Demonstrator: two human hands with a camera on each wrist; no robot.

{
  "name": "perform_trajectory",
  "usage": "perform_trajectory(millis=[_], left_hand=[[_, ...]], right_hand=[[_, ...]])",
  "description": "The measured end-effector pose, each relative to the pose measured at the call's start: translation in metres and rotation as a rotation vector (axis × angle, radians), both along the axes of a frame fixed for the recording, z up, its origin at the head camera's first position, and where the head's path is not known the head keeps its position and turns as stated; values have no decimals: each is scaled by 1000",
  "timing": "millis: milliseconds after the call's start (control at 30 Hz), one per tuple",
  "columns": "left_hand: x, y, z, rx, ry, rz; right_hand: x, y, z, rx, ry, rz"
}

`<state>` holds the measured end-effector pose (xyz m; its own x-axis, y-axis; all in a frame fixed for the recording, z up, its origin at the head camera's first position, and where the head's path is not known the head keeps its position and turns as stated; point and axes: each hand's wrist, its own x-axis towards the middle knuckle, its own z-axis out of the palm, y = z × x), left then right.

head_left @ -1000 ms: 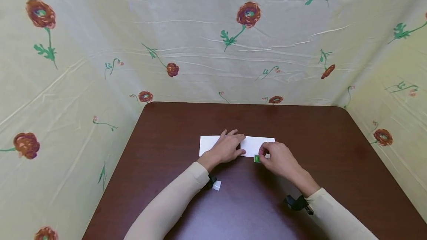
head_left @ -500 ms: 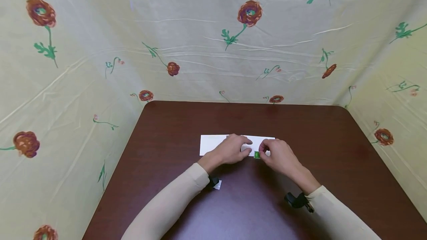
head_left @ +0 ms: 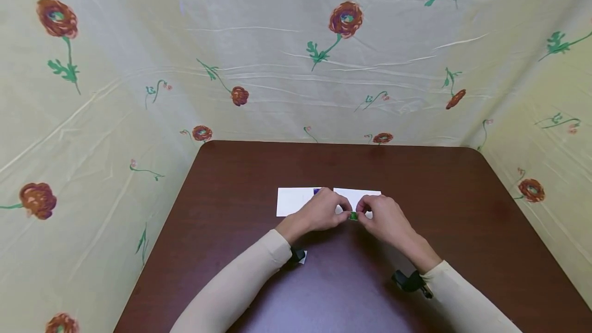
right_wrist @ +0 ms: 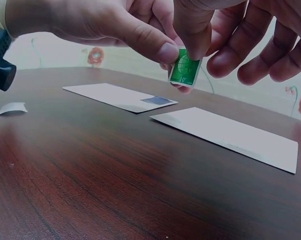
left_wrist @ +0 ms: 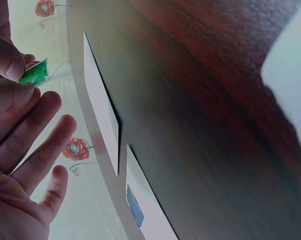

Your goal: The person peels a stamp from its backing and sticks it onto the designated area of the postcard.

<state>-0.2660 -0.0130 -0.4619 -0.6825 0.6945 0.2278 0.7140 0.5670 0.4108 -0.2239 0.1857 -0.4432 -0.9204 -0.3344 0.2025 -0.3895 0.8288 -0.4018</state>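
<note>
A small green postage stamp (head_left: 353,216) is pinched between both hands, just off the near edge of the right-hand white envelope (head_left: 356,197). My left hand (head_left: 321,209) holds one side of the stamp between thumb and forefinger, its other fingers spread. From the right, my right hand (head_left: 386,218) pinches it too. The right wrist view shows the green stamp (right_wrist: 185,70) raised above the table, its printed face visible. Beside the right envelope lies another white envelope (head_left: 294,201), which bears a blue-purple stamp (left_wrist: 135,206) at its corner.
A small curled white scrap (right_wrist: 13,108) lies on the brown table (head_left: 324,292), partly behind the left wrist's camera (head_left: 297,255) in the head view. Floral cloth (head_left: 277,66) hangs round the table's back and sides.
My left hand has come off the left envelope and moved right to the green stamp, where it now pinches it. The right hand stays nearly in place, holding the stamp.
</note>
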Motion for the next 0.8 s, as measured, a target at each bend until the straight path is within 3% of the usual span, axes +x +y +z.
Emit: perform_trajectory(millis=[800], left_hand=[[1,-1,-1,2,-48,-40]], right_hand=[[4,4,-7,-8,-57,17]])
